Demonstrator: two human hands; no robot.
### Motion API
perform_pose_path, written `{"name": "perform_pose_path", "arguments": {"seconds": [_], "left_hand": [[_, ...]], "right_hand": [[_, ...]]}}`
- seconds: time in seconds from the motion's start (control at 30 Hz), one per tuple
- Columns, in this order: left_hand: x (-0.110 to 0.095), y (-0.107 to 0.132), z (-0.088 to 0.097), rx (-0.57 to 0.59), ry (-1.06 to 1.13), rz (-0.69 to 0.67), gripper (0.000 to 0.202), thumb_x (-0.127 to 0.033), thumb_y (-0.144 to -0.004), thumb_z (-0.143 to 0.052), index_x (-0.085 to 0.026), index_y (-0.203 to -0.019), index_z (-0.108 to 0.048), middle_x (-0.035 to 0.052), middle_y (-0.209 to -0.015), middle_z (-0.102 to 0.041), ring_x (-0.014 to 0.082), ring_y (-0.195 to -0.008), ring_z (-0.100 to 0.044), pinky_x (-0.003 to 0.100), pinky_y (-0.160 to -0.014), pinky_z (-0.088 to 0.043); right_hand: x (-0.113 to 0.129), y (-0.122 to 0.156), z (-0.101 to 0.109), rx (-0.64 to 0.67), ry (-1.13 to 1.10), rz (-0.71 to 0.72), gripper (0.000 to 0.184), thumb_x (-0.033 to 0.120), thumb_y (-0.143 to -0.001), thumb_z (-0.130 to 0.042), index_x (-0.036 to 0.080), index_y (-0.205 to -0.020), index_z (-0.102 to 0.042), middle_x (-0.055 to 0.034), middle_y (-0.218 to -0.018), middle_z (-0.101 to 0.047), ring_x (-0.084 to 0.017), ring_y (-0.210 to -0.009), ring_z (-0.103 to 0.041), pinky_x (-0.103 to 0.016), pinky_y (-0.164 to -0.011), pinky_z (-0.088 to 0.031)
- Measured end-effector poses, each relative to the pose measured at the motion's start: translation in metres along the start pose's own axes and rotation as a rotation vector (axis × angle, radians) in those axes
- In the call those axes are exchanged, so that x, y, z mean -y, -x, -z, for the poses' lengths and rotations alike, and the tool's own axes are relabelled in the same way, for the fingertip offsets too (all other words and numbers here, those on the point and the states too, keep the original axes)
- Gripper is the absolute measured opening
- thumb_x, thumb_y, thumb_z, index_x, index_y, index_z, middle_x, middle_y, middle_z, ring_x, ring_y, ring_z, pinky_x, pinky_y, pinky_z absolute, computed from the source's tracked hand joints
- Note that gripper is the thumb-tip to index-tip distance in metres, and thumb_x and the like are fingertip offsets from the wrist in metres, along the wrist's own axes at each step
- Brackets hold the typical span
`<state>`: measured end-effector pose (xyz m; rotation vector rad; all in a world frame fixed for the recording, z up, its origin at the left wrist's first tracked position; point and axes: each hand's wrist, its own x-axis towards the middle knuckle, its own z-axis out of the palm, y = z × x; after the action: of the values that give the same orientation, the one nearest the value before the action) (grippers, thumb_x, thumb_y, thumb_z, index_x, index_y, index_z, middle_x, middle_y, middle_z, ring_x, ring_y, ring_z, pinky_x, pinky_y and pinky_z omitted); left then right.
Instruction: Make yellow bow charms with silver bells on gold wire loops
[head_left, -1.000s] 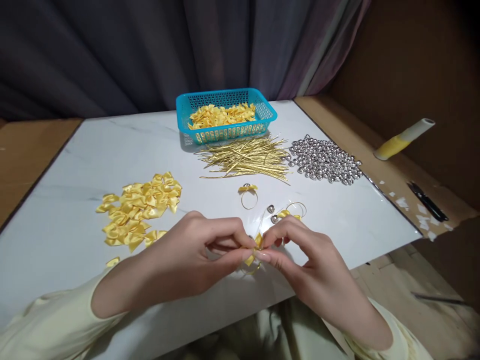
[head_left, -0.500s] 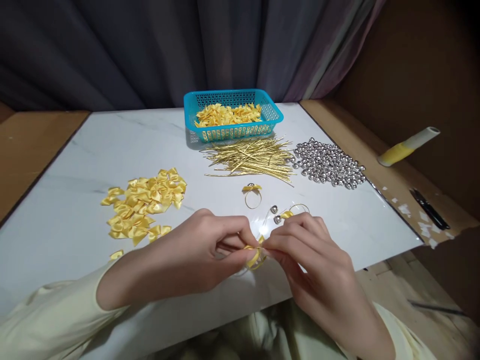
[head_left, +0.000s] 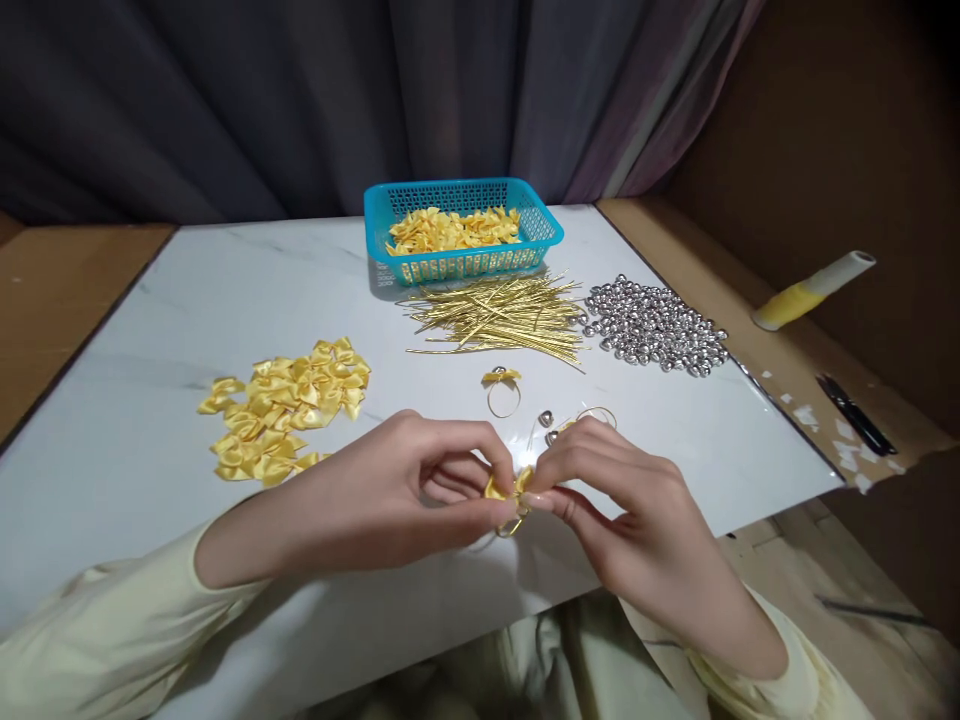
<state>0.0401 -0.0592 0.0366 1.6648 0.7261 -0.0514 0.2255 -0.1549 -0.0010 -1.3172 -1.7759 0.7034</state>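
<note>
the left hand (head_left: 409, 490) and right hand (head_left: 649, 510) pinch a yellow satin bow (head_left: 493, 489) with a thin gold wire ring (head_left: 510, 528) over the white tabletop (head_left: 420, 620); its fastening, hidden by fingers, seems unfinished. one wire-ringed yellow bow (head_left: 501, 377) looks done; loose yellow bows (head_left: 292, 405), straight golden wires (head_left: 495, 318) and silver heart-shaped beads (head_left: 652, 325) remain.

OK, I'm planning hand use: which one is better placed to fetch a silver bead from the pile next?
Probably the right hand: the silver bead pile lies ahead on its side. The left hand is farther from it. Both are occupied at a yellow bow, though.
</note>
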Motion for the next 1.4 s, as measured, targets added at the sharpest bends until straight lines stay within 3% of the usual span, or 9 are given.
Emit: {"name": "perform_pose_path", "arguments": {"seconds": [0.17,0.37,0.47,0.67,0.87,1.13,1.4], "left_hand": [[-0.0017,0.0003,-0.0023,-0.083,-0.041,-0.044,0.022,-0.036,-0.086,-0.062,-0.015,-0.077,-0.061,-0.0015,-0.065,-0.067,0.0072,-0.061,-0.053,0.013,-0.057,-0.042],[-0.005,-0.0019,-0.0021,-0.063,-0.077,-0.064,0.012,-0.021,-0.082,-0.065,-0.016,-0.074,-0.06,-0.0055,-0.063,-0.064,0.004,-0.055,-0.05,0.011,-0.05,-0.036],[-0.0031,-0.0045,-0.0017,-0.073,-0.084,-0.094,0.01,-0.017,-0.08,-0.067,-0.016,-0.074,-0.059,-0.0055,-0.065,-0.065,0.0044,-0.058,-0.055,0.01,-0.054,-0.04],[0.0026,-0.0045,-0.0036,-0.073,0.006,-0.055,0.01,-0.021,-0.085,-0.063,-0.018,-0.08,-0.054,-0.0031,-0.073,-0.073,0.0079,-0.067,-0.065,0.012,-0.061,-0.047],[-0.0016,-0.0029,-0.002,-0.055,0.088,0.099,0.022,-0.033,-0.086,-0.065,-0.024,-0.1,-0.051,-0.0024,-0.082,-0.077,0.009,-0.069,-0.063,0.013,-0.058,-0.042],[-0.0013,-0.0039,-0.0011,-0.021,0.127,0.066,0.014,-0.035,-0.089,-0.061,-0.023,-0.095,-0.056,-0.0042,-0.078,-0.074,0.0073,-0.061,-0.051,0.016,-0.052,-0.032],[0.0014,-0.0069,-0.0058,0.028,0.255,0.114,0.018,-0.037,-0.092,-0.057,-0.024,-0.103,-0.052,-0.0024,-0.084,-0.074,0.0093,-0.073,-0.058,0.018,-0.063,-0.037]], "right_hand": [[-0.0013,-0.0056,0.0029,0.017,-0.141,-0.096,0.016,0.008,-0.086,-0.062,0.019,-0.074,-0.063,-0.0002,-0.074,-0.066,-0.016,-0.076,-0.058,-0.028,-0.07,-0.045],[-0.0042,-0.0103,0.0064,0.054,-0.303,-0.198,0.012,0.012,-0.084,-0.067,0.019,-0.073,-0.065,0.0006,-0.079,-0.07,-0.014,-0.078,-0.063,-0.027,-0.075,-0.047],[-0.004,-0.0094,0.0063,0.05,-0.322,-0.24,0.013,0.009,-0.081,-0.068,0.018,-0.072,-0.066,0.0017,-0.074,-0.069,-0.012,-0.071,-0.062,-0.024,-0.068,-0.046],[-0.0037,-0.0071,0.0051,0.021,-0.325,-0.217,0.013,0.011,-0.082,-0.068,0.017,-0.071,-0.066,0.0023,-0.071,-0.067,-0.011,-0.068,-0.06,-0.022,-0.065,-0.045],[-0.0053,-0.006,0.0067,0.032,-0.315,-0.173,0.013,0.012,-0.083,-0.068,0.016,-0.071,-0.066,0.0023,-0.073,-0.067,-0.009,-0.069,-0.059,-0.02,-0.066,-0.043],[-0.0065,-0.0056,0.0086,0.048,-0.354,-0.178,0.012,0.01,-0.083,-0.068,0.015,-0.072,-0.066,0.002,-0.074,-0.068,-0.008,-0.069,-0.059,-0.018,-0.067,-0.043],[-0.0052,-0.0036,0.0066,0.034,-0.325,-0.147,0.014,0.01,-0.084,-0.067,0.015,-0.071,-0.067,0.0004,-0.074,-0.069,-0.009,-0.069,-0.06,-0.019,-0.067,-0.043]]}}
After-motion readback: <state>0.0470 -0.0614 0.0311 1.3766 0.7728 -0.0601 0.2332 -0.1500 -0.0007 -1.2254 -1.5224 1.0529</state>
